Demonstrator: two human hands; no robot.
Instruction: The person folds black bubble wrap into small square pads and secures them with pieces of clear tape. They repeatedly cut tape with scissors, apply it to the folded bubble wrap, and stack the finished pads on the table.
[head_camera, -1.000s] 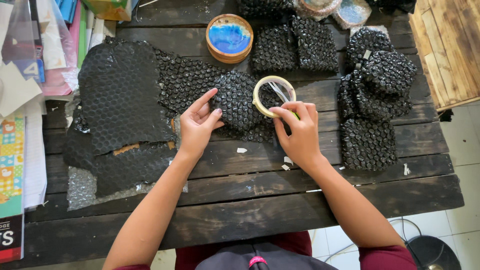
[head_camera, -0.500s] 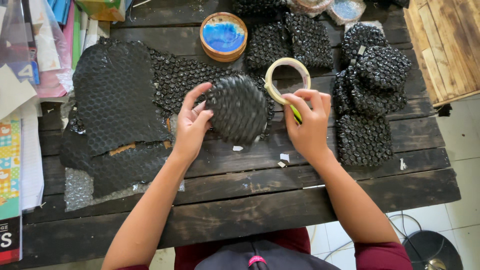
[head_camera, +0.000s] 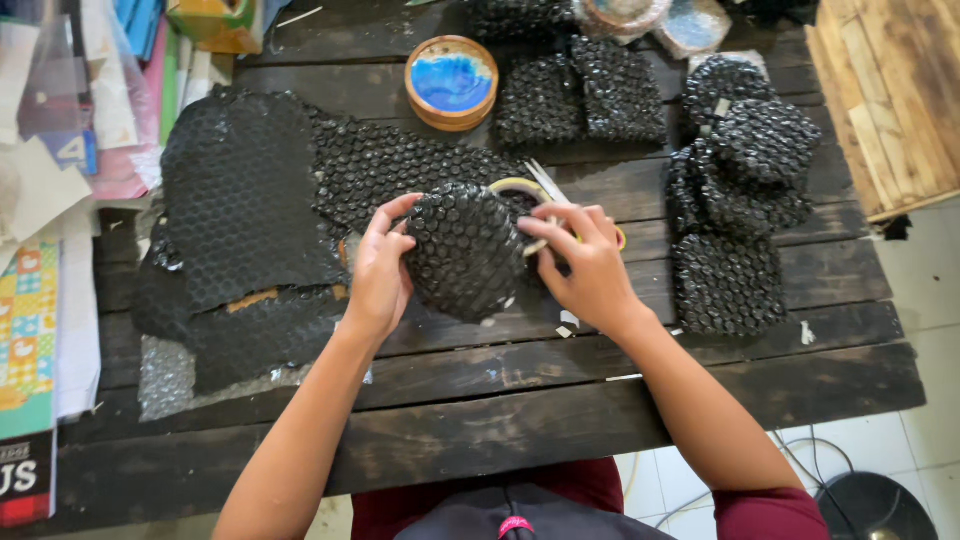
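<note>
Papers lie at the far left of the dark wooden table, beside sheets of black bubble wrap spread flat. The left hand curls around the left edge of a round parcel wrapped in black bubble wrap, fingers closed on it, held just above the table's middle. The right hand grips the parcel's right edge, and a roll of tape sits just behind its fingers; whether it holds the roll cannot be told. Behind stands a round wooden coaster with a blue centre. To the right lie more wrapped parcels.
</note>
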